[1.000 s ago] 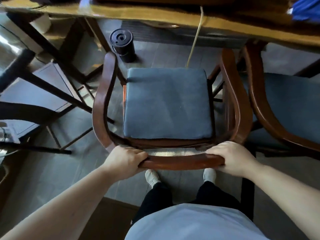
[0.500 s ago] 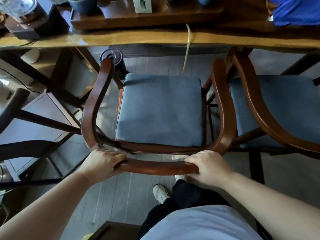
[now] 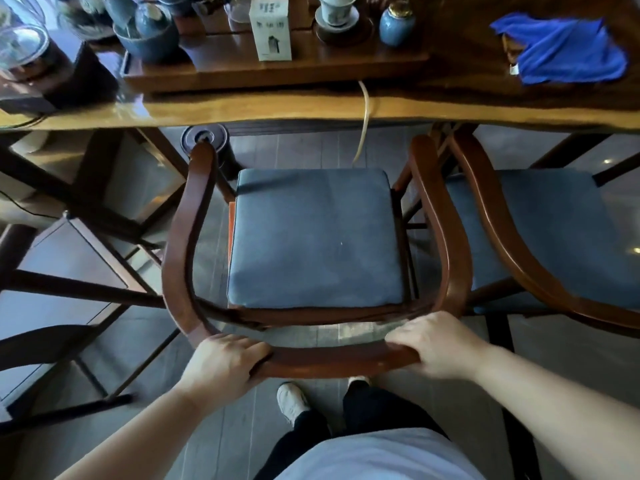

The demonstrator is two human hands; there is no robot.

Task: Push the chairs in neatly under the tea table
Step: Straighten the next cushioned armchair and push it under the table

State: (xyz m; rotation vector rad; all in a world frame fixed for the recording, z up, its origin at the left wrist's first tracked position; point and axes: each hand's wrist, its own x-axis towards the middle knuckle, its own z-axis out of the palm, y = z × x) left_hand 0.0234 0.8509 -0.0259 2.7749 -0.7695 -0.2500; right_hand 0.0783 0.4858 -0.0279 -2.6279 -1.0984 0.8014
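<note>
The desk [image 3: 311, 109] is seen across the top, its near edge running from left to right, with the tea tray [image 3: 277, 69] set on it and a blue cloth [image 3: 561, 50] towards its right end. The chair [image 3: 315, 237] with the blue cushion is placed square to that near edge, only the tips of its armrests being close to the edge; the seat is not yet under it. The step in hand is judged to be the pushing-in of this chair. Its curved back rail is gripped by the left hand [image 3: 221, 362] and the right hand [image 3: 440, 344], the fingers of both being wrapped over the wood. A straight forward push is called for next. A second chair [image 3: 540, 237] is stood just beside on the right (its arm almost touching), a dark cylinder [image 3: 207, 143] is stood on the floor near the left armrest tip, and a pale cord [image 3: 363, 123] is hung from the desk edge ahead.
</note>
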